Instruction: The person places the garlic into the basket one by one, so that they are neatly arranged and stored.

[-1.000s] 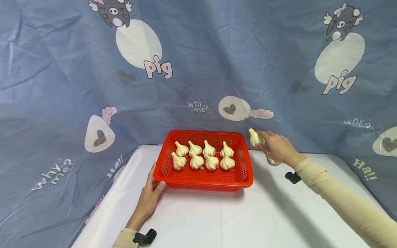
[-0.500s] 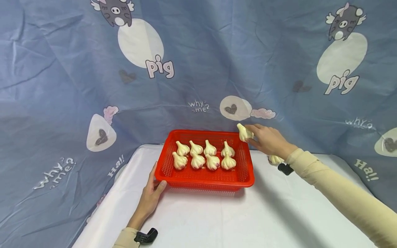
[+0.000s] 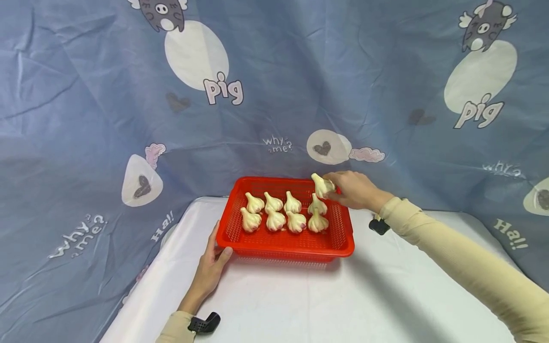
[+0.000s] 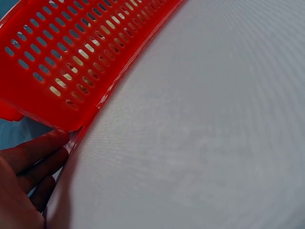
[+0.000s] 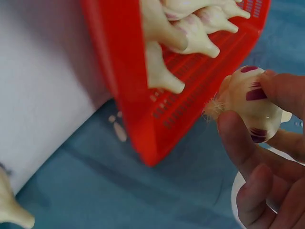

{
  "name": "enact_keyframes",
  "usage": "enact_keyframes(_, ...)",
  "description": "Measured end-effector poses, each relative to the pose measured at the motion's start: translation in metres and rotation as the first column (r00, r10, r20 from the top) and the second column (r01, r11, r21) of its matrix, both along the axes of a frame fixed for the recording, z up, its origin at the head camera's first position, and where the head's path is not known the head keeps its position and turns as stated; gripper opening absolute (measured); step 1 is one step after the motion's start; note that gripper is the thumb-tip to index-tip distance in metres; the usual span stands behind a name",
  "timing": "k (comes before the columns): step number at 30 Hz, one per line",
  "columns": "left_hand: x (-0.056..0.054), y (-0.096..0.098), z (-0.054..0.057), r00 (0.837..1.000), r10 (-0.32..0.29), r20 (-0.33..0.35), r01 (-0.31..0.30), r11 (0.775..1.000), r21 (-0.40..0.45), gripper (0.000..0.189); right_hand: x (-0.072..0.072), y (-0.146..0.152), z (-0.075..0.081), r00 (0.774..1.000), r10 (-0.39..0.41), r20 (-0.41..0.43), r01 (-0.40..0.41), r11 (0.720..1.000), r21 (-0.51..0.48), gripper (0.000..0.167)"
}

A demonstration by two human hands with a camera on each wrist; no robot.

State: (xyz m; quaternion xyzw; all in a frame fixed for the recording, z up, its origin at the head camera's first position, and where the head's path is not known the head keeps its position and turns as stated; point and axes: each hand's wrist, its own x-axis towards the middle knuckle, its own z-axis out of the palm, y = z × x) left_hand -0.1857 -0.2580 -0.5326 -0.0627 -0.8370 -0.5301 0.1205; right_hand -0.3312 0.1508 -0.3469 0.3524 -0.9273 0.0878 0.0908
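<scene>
My right hand pinches a garlic bulb between thumb and fingers, over the back right part of a red plastic basket. In the right wrist view the held bulb shows purple streaks and a tuft of roots. Several cream garlic bulbs sit in the basket in two rows, necks pointing up. At the basket's front left corner, my left hand lies with fairly straight fingers along the side and the thumb by the front. The left wrist view has its fingertips right at the basket's lower edge.
Another garlic bulb lies outside the basket on the right, mostly hidden by my right wrist in the head view. White cloth covers the table. A blue printed curtain rises close behind the basket.
My right hand has carried the garlic bulb leftward from beyond the basket's right rim to above its back right part. The left hand stays at the corner.
</scene>
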Motion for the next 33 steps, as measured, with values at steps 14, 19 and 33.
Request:
enact_keyframes(14,-0.001,-0.001,0.001,1.000,-0.019,-0.012,0.020,1.000,0.019,0.082,-0.006,-0.046,-0.009,0.986,0.055,0.156,-0.045,0.997,-0.068,0.049)
enact_keyframes(19,0.000,-0.001,0.001,1.000,-0.020,-0.003,0.020,0.999,0.027,0.082,-0.005,-0.065,-0.016,0.973,0.079,0.217,-0.065,0.995,-0.071,0.050)
enact_keyframes(33,-0.002,-0.001,0.000,1.000,-0.016,0.007,0.016,1.000,0.024,0.083,0.002,-0.116,-0.042,0.919,0.217,0.330,-0.219,0.975,-0.033,0.042)
